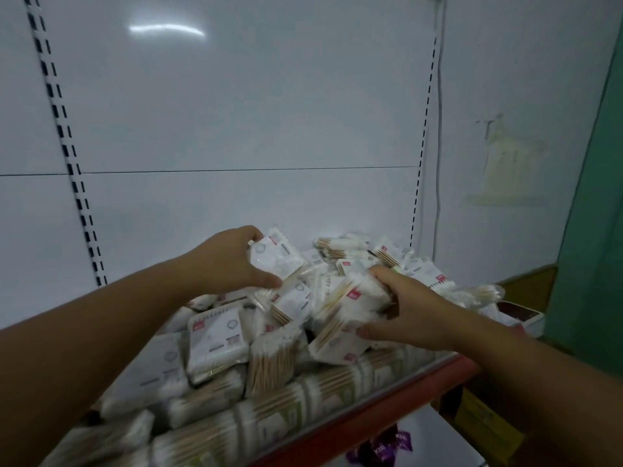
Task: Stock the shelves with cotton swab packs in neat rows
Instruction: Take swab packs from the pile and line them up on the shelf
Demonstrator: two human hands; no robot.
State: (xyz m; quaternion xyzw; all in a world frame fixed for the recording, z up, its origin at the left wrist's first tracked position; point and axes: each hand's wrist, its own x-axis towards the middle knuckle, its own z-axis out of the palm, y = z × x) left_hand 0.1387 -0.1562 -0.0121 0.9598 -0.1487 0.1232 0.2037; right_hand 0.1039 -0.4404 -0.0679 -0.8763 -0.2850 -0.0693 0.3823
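Left hand [229, 261]: fingers [252, 234] curled over the top of a single cotton swab pack [277, 258], thumb beneath, clamped on it. The pack is tilted, printed face up, at the crest of the heap. Right hand [416, 315]: fingers [387, 276] and thumb wrapped round a second pack [349, 303], sticks showing edge-on, also clamped; may be two together, cannot tell. Both packs sit in the loose heap [340, 261] piled mid-shelf toward the back panel [236, 112]. Step in hand, as I read it: pulling packs from the jumble to line them up. Behind the shelf's red front edge [397, 392] a standing row of packs [303, 396] runs tight and on edge. Next move likely calls for turning each pack on edge, sticks matching the row, and seating it against its neighbours without toppling the heap. Materials: thin glossy film wrappers, probably slippery; pale wooden sticks, white cotton tips; flat squarish pillows with red label marks. Panel smooth white, slotted uprights [64, 146] at the sides.
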